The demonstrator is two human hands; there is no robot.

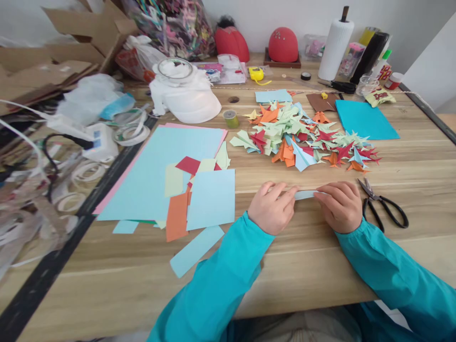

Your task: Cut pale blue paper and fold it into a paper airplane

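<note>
Between my two hands a narrow strip of pale blue paper (305,194) lies low over the wooden table. My left hand (272,207) is closed on its left end, and my right hand (339,206) pinches the right end. The fingers cover both ends of the paper. Just right of my right hand lie black-handled scissors (374,197), blades slightly apart. Beyond the hands spreads a pile of folded paper shapes (285,123) in pale green, orange, red and light blue. Left of my left hand rests a light blue paper sheet (212,199).
Large blue and pink sheets (142,166) lie at the left, with an orange paper piece (177,216) and a blue strip (196,251) nearby. A teal sheet (366,119) is at the back right. Cables and a power strip (101,142) crowd the left edge.
</note>
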